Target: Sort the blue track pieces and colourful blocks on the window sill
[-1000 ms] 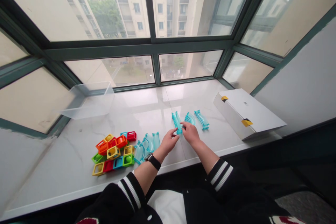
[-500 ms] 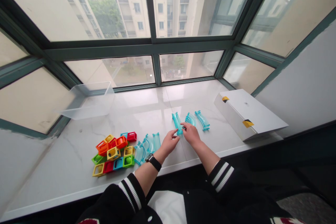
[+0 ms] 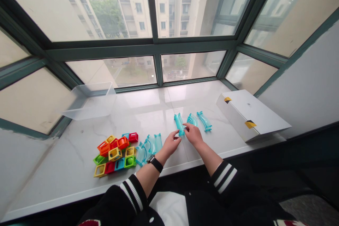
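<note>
A straight, clear turquoise track piece (image 3: 178, 122) lies lengthwise on the white sill in front of me. My left hand (image 3: 171, 143), with a black watch on its wrist, has thumb and forefinger at the near end of the piece. From the other side, my right hand (image 3: 193, 135) has its curled fingers against the right edge near that same end. The fingers partly cover the near end. Just right of it lie a curved turquoise track piece (image 3: 192, 120) and another long turquoise track piece (image 3: 204, 121).
Left of my left hand are several turquoise track pieces (image 3: 149, 143) beside a pile of colourful hollow blocks (image 3: 114, 154). A clear plastic bin (image 3: 90, 113) stands at the back left. A white box (image 3: 251, 109) with yellow-black tabs sits at the right. Windows border the sill (image 3: 137, 109).
Hardly anything differs: both hands stay at the near end of the straight track piece, with only a slight shift of the right fingers. The other pieces lie as before.
</note>
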The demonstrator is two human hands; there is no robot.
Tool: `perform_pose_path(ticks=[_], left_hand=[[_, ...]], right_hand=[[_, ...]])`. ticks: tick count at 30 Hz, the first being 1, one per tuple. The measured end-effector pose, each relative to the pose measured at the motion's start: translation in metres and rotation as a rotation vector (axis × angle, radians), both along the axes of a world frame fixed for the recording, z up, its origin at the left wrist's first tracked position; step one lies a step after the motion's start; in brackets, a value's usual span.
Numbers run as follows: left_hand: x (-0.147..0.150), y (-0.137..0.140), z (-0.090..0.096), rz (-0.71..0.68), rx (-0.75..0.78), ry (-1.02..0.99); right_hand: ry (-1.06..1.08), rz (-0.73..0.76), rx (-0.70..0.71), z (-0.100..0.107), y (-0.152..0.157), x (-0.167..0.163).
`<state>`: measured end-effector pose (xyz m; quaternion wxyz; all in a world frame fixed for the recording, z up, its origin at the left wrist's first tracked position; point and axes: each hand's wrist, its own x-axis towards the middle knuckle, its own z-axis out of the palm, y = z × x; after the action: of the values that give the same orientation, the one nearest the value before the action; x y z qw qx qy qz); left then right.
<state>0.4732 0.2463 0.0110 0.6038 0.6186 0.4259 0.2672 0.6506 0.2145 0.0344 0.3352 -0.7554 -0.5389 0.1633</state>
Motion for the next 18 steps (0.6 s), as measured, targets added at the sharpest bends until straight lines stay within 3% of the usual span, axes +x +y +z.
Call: perform_pose_path(ticks=[18], left_hand=[[-0.0020, 0.0010, 0.0020, -0.008, -0.003, 0.018]], right_hand=[[0.068, 0.007, -0.004, -0.0015, -0.0009, 0.0003]])
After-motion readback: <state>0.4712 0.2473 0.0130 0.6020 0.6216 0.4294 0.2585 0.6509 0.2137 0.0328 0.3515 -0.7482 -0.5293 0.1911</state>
